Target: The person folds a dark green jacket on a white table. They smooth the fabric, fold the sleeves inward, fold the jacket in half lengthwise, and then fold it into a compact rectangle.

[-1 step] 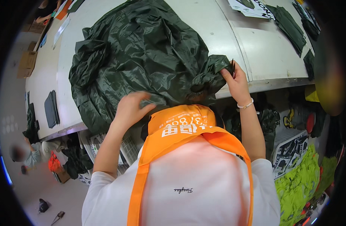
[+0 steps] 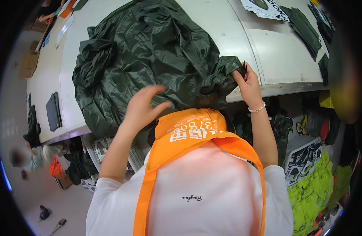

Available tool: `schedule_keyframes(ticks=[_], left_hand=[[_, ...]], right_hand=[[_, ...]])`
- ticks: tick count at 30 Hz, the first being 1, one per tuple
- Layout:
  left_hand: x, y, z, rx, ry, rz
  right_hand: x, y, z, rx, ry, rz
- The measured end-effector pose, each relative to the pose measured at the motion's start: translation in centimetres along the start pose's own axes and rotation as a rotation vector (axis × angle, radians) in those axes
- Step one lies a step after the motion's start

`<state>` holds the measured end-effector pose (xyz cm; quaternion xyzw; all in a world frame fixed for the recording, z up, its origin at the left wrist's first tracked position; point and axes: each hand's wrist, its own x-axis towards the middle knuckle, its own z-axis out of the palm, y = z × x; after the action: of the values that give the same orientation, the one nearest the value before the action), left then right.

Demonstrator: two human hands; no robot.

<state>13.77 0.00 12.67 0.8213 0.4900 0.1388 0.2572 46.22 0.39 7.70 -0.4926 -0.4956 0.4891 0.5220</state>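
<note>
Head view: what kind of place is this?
Probably a garment packing or finishing workshop. A long white worktable carries a big crumpled dark green garment, which the right hand grips at its edge, with folded dark pieces farther along. Neon yellow fabric is heaped on the floor.

A dark green raincoat lies crumpled on the white desk; the right hand pinches its edge, the left hand apparently hovers open.
</note>
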Motion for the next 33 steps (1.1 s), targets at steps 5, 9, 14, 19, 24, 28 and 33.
schedule_keyframes(ticks=[5, 9, 14, 19, 24, 28, 33], left_hand=[[6.8, 7.3, 4.6, -0.197, 0.294, 0.259], [7.8, 7.5, 5.5, -0.325, 0.315, 0.202], [8.5, 7.7, 5.6, -0.283, 0.428, 0.374], [8.7, 7.1, 5.0, -0.307, 0.491, 0.24], [9.0, 7.7, 5.0, -0.388, 0.438, 0.387], [8.5, 7.9, 5.1, -0.618, 0.359, 0.236], [8.1, 8.1, 5.2, -0.654, 0.337, 0.199]], right_hand=[[0.2, -0.8, 0.8, -0.054, 0.072, -0.055], [-1.7, -4.2, 1.0, -0.456, 0.257, -0.213], [-2.5, -5.3, 2.3, -0.506, 0.11, -0.335], [-3.5, -5.9, 3.8, -0.507, 0.186, -0.348], [-3.7, -5.5, 3.7, -0.469, 0.206, -0.301], [-4.1, -6.0, 3.8, -0.37, 0.158, -0.237], [-4.3, -6.2, 3.8, 0.053, 0.123, 0.021]])
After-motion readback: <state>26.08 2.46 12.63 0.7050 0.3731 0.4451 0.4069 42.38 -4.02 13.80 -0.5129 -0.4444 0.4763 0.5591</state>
